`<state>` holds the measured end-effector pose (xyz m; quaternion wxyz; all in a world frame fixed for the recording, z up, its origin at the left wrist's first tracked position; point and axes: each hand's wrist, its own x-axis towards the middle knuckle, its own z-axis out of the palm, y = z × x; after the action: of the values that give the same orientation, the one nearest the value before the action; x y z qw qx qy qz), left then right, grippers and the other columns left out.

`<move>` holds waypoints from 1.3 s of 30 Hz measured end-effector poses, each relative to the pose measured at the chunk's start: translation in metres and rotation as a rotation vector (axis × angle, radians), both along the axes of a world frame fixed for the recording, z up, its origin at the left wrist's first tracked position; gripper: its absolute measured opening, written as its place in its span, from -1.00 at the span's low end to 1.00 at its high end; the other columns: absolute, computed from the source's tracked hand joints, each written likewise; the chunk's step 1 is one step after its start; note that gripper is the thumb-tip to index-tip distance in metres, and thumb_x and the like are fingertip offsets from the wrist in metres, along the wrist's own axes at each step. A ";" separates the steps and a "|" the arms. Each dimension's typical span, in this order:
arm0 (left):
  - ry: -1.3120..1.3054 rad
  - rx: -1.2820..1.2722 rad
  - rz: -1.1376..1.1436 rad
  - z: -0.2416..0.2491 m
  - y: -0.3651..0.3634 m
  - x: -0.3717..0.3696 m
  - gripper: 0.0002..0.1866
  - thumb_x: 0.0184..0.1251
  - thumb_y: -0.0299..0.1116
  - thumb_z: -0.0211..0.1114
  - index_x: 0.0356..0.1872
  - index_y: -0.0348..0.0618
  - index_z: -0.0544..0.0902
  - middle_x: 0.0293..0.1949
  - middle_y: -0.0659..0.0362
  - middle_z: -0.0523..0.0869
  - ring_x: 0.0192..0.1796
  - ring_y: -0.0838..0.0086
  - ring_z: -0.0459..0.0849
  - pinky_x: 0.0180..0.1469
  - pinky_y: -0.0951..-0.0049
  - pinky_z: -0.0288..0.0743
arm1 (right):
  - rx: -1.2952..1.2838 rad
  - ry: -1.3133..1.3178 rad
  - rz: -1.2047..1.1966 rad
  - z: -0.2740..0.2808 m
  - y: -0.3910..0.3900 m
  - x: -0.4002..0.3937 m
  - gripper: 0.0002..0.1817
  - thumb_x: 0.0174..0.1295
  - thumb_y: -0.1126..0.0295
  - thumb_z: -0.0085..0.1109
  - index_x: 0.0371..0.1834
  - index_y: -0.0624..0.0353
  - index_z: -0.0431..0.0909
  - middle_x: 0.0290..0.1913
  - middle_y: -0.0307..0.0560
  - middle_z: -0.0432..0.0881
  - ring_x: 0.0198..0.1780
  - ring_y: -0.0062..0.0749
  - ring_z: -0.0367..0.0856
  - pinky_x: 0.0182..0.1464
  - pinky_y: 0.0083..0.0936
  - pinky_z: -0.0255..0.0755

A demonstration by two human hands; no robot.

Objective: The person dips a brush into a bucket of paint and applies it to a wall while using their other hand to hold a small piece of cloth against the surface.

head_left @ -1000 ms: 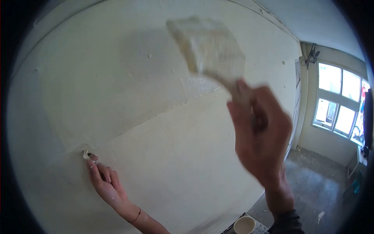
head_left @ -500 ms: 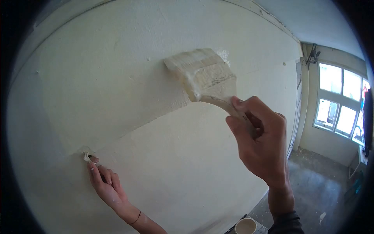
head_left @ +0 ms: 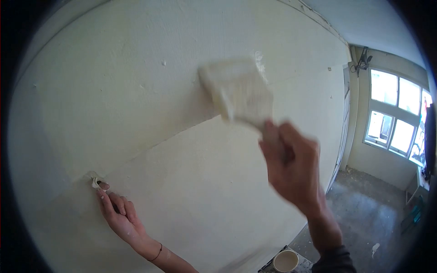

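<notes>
Holding a broad brush up to a pale wall

The brush (head_left: 239, 84) is blurred with movement, its broad head raised against the upper part of the wall (head_left: 205, 182); whether the bristles touch the surface I cannot tell. Whitish coating clings to the brush's edge, and a glossy wet streak (head_left: 259, 63) shows just beside the head; the coating looks partly on, to my eye, with a long faint ridge (head_left: 180, 132) running slantwise below the brush and small lumps showing above it; which stretches are finished and how much remains, I cannot judge from here.

The handle runs down from the head into the right hand (head_left: 296, 168), whose fingers are closed around it, the head standing above and to the left of the fingertips; the left hand (head_left: 125, 225) is up at the wall too, lower down and well apart from the brush, thumb and forefinger nearly together on a small whitish thing (head_left: 95, 183), the other fingers loosely curled; what that thing is, I cannot make out.

Farther out, a round tub (head_left: 286, 261) sits below, near the foot of the wall; beyond it lie the grey floor (head_left: 359, 218) and bright windows (head_left: 393, 109).
</notes>
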<state>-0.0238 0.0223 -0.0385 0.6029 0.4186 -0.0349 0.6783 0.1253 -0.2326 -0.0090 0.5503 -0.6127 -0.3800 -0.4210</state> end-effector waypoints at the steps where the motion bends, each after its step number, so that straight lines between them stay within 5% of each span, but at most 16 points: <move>1: -0.014 0.002 -0.009 0.000 0.000 0.000 -0.72 0.54 -0.15 -0.01 -0.11 -0.17 0.47 -0.69 0.40 0.11 -0.73 0.77 -0.11 -0.72 0.64 -0.21 | -0.032 0.026 0.021 -0.016 -0.005 -0.010 -0.81 0.18 0.57 0.23 -0.52 0.31 0.42 -0.71 -0.30 0.23 -0.62 -0.79 0.12 -0.62 -0.65 -0.01; 2: -0.012 0.004 -0.009 0.000 -0.001 0.000 -0.72 0.54 -0.15 -0.01 -0.11 -0.17 0.47 -0.69 0.40 0.11 -0.73 0.77 -0.11 -0.72 0.64 -0.21 | -0.030 0.027 0.022 -0.023 -0.010 -0.015 -0.81 0.18 0.57 0.23 -0.52 0.31 0.42 -0.71 -0.30 0.23 -0.62 -0.79 0.12 -0.62 -0.65 -0.01; 4: 0.012 -0.012 0.024 0.002 -0.003 0.001 -0.72 0.54 -0.15 -0.02 -0.11 -0.17 0.47 -0.69 0.40 0.11 -0.73 0.76 -0.10 -0.71 0.64 -0.20 | -0.004 0.107 0.127 -0.022 -0.018 -0.028 -0.81 0.10 0.64 0.19 -0.19 0.40 0.52 -0.61 0.05 0.44 -0.66 -0.46 0.42 -0.57 -0.49 0.29; 5: 0.019 -0.011 0.023 0.002 -0.003 0.001 -0.72 0.54 -0.15 -0.02 -0.11 -0.17 0.47 -0.69 0.40 0.11 -0.73 0.76 -0.10 -0.71 0.64 -0.20 | -0.026 0.094 0.089 -0.014 -0.023 -0.029 -0.84 0.10 0.64 0.19 -0.23 0.41 0.52 -0.61 0.03 0.44 -0.66 -0.51 0.41 -0.58 -0.53 0.26; 7: 0.003 0.032 -0.001 0.001 -0.003 0.000 -0.72 0.55 -0.15 -0.02 -0.11 -0.18 0.47 -0.70 0.40 0.11 -0.74 0.76 -0.10 -0.71 0.65 -0.20 | 0.095 -0.033 0.086 0.015 -0.017 -0.019 -0.93 0.21 0.54 0.22 -0.35 0.31 0.54 -0.62 -0.39 0.38 -0.60 -0.88 0.20 -0.61 -0.76 -0.01; 14: 0.009 0.018 0.005 0.002 -0.002 -0.001 -0.72 0.55 -0.15 -0.03 -0.11 -0.18 0.47 -0.71 0.40 0.11 -0.75 0.76 -0.08 -0.73 0.65 -0.19 | 0.092 -0.330 0.077 0.096 0.030 0.000 -0.83 0.15 0.49 0.16 -0.26 0.40 0.53 -0.64 -0.04 0.51 -0.60 -0.58 0.45 -0.57 -0.55 0.28; 20: 0.027 0.010 0.016 0.000 0.001 -0.002 -0.71 0.55 -0.15 -0.03 -0.10 -0.18 0.47 -0.71 0.39 0.11 -0.76 0.76 -0.08 -0.74 0.65 -0.20 | -0.113 -0.036 0.049 -0.008 0.025 -0.048 -0.83 0.09 0.68 0.21 -0.22 0.39 0.55 -0.57 -0.01 0.44 -0.66 -0.37 0.40 -0.59 -0.51 0.27; 25: 0.011 0.050 -0.022 -0.001 0.003 -0.002 -0.71 0.55 -0.15 -0.03 -0.10 -0.20 0.47 -0.70 0.40 0.11 -0.75 0.77 -0.07 -0.75 0.65 -0.19 | -0.180 0.099 0.108 -0.033 -0.012 -0.068 -0.74 0.02 0.68 0.24 -0.17 0.39 0.54 -0.53 -0.06 0.53 -0.60 -0.45 0.52 -0.58 -0.55 0.32; 27: 0.023 0.037 -0.016 0.001 -0.001 -0.003 -0.71 0.55 -0.15 -0.03 -0.11 -0.19 0.47 -0.70 0.40 0.11 -0.75 0.77 -0.07 -0.74 0.65 -0.19 | -0.299 0.097 0.051 -0.022 -0.034 -0.075 -0.69 -0.06 0.70 0.25 -0.17 0.37 0.53 -0.41 -0.04 0.61 -0.38 -0.40 0.67 -0.35 -0.59 0.52; 28: 0.039 0.025 -0.012 0.002 -0.002 -0.003 -0.71 0.55 -0.16 -0.03 -0.11 -0.19 0.47 -0.70 0.40 0.11 -0.75 0.77 -0.07 -0.74 0.65 -0.18 | -0.108 0.463 0.211 -0.018 -0.041 -0.083 -0.68 -0.13 0.73 0.24 -0.23 0.33 0.54 -0.27 0.01 0.64 -0.14 -0.31 0.70 -0.03 -0.50 0.58; 29: 0.039 0.020 -0.009 0.002 -0.001 -0.004 -0.71 0.55 -0.16 -0.03 -0.11 -0.19 0.47 -0.70 0.40 0.11 -0.75 0.77 -0.07 -0.74 0.65 -0.18 | -0.135 0.458 0.225 -0.003 -0.056 -0.082 -0.57 -0.23 0.77 0.25 -0.18 0.31 0.51 -0.20 0.02 0.60 -0.08 -0.30 0.67 0.12 -0.41 0.55; 30: 0.048 0.023 -0.011 0.002 0.000 -0.004 -0.72 0.56 -0.16 -0.04 -0.12 -0.18 0.47 -0.70 0.40 0.11 -0.75 0.77 -0.07 -0.74 0.64 -0.18 | -0.253 0.196 0.300 0.005 -0.075 -0.071 -0.43 -0.29 0.75 0.30 -0.06 0.33 0.46 -0.20 0.03 0.56 -0.12 -0.30 0.67 0.10 -0.39 0.56; 31: 0.056 0.026 -0.015 0.002 0.000 -0.005 -0.72 0.56 -0.16 -0.04 -0.13 -0.17 0.46 -0.70 0.40 0.11 -0.75 0.77 -0.07 -0.74 0.64 -0.18 | -0.387 -0.099 0.357 0.022 -0.093 -0.050 -0.32 -0.31 0.70 0.35 0.05 0.36 0.38 -0.17 0.05 0.51 -0.31 -0.34 0.66 -0.15 -0.48 0.63; 32: 0.056 0.019 -0.014 0.002 0.001 -0.004 -0.72 0.56 -0.16 -0.04 -0.13 -0.17 0.46 -0.70 0.40 0.11 -0.75 0.77 -0.07 -0.74 0.64 -0.18 | -0.171 -0.036 0.367 0.030 -0.093 -0.050 -0.51 -0.18 0.63 0.34 -0.07 0.36 0.47 -0.33 -0.01 0.54 -0.55 -0.50 0.53 -0.54 -0.57 0.43; 34: 0.051 0.020 -0.010 0.001 0.001 -0.004 -0.73 0.56 -0.15 -0.05 -0.15 -0.15 0.46 -0.70 0.40 0.11 -0.75 0.77 -0.07 -0.74 0.64 -0.18 | -0.623 0.039 0.549 0.089 -0.116 -0.048 -0.48 -0.16 0.76 0.17 -0.02 0.37 0.33 -0.45 0.04 0.58 -0.63 -0.41 0.55 -0.54 -0.53 0.54; 39: 0.019 0.046 -0.046 0.001 0.000 -0.003 -0.73 0.55 -0.15 -0.03 -0.17 -0.14 0.46 -0.70 0.41 0.11 -0.75 0.77 -0.07 -0.74 0.63 -0.18 | -0.932 0.398 0.303 0.183 -0.103 -0.056 -0.61 -0.04 0.61 0.29 -0.07 0.32 0.49 -0.45 0.00 0.64 -0.67 -0.51 0.50 -0.62 -0.64 0.39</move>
<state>-0.0268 0.0224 -0.0373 0.6089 0.4376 -0.0544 0.6594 0.0695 -0.3353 0.1737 0.3355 -0.7989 -0.4993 0.0013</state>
